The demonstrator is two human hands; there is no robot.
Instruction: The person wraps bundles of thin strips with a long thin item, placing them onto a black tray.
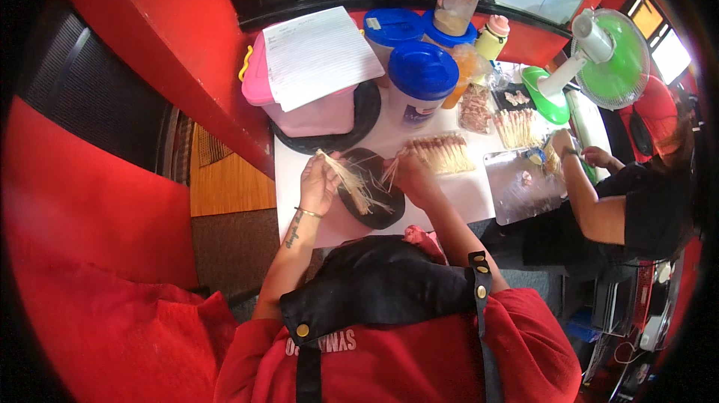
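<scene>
My left hand (320,186) grips a bunch of pale, stringy enoki-like mushrooms (346,178) that fans out over a dark oval board or dish (378,214). My right hand (412,174) is closed on thin strands of the same pale stuff (389,172) at the dish's right side. Just behind and right of that hand lies a row of enoki bundles wrapped in pinkish meat (442,152), partly hidden by my fingers and wrist.
Behind sit a pink tub (314,122), paper (318,55), blue-lidded containers (419,88), meat packs (475,111) and a green fan (614,58). At right a co-worker (614,216) works by a metal tray (509,201). A red wall (97,216) flanks the left.
</scene>
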